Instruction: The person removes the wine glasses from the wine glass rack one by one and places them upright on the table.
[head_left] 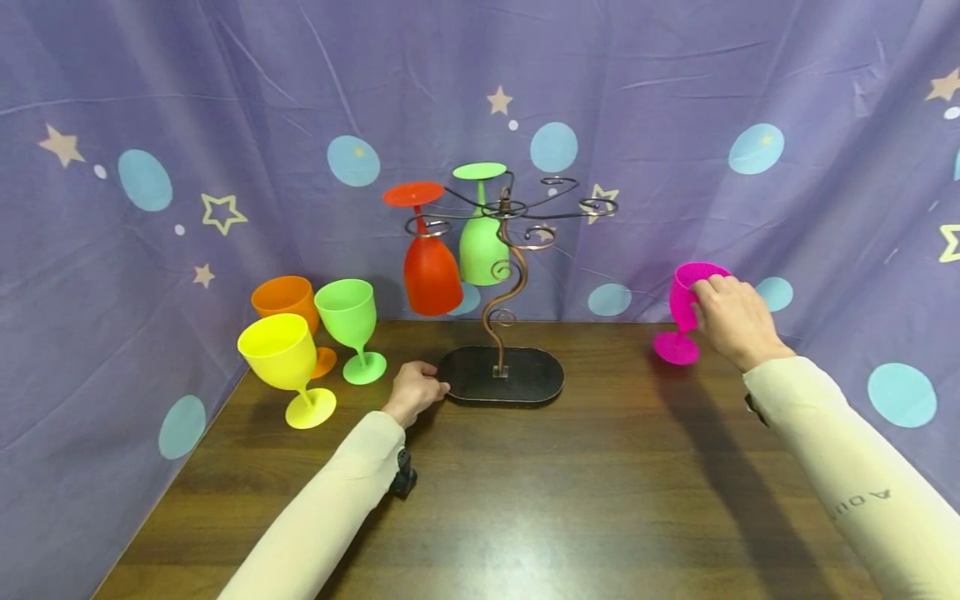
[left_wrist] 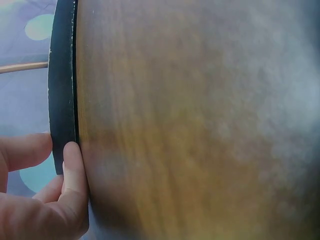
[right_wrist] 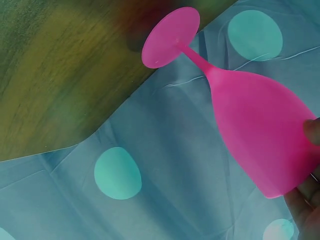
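A metal wine glass rack (head_left: 510, 283) with a curled copper-coloured stem stands on a black oval base (head_left: 480, 379). My left hand (head_left: 415, 392) pinches the left end of that base between thumb and fingers; the left wrist view shows the fingertips (left_wrist: 73, 155) at its edge. A red goblet (head_left: 432, 275) and a light green goblet (head_left: 483, 250) hang upside down from the rack's loops. Off to the right, my right hand (head_left: 731, 315) grips a pink goblet (right_wrist: 255, 120) by its bowl near the rim, foot downward. I cannot tell whether its foot touches the table.
At the table's left stand a yellow goblet (head_left: 281, 354), an orange goblet (head_left: 288, 296) and a second green goblet (head_left: 348, 312), all upright. Several rack loops (head_left: 597, 206) on the right hold nothing. A purple curtain (head_left: 660, 100) hangs behind the wooden table (head_left: 570, 500).
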